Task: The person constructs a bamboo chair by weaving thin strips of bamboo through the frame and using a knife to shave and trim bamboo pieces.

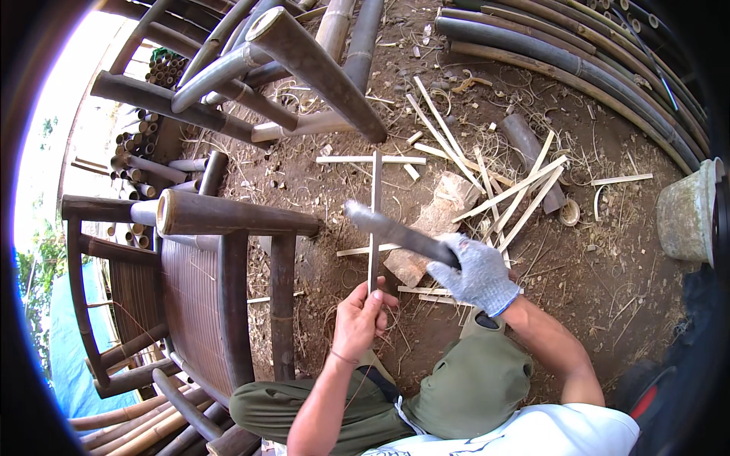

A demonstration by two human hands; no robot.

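My bare left hand is closed round the lower end of a narrow bamboo strip, which points straight away from me. My right hand, in a grey knitted glove, grips a large knife. Its blade, smeared by motion, lies across the strip above my left hand; whether the two touch I cannot tell. Under and beyond the knife lies a rough wooden block on the dirt. Several pale split bamboo strips are scattered to the right of the block, and a few more lie near my right knee.
A dark bamboo chair stands close on my left, with another bamboo frame beyond it. Long bamboo poles are stacked at the far right. A worn whitish bucket stands at the right edge. Shavings litter the dirt floor.
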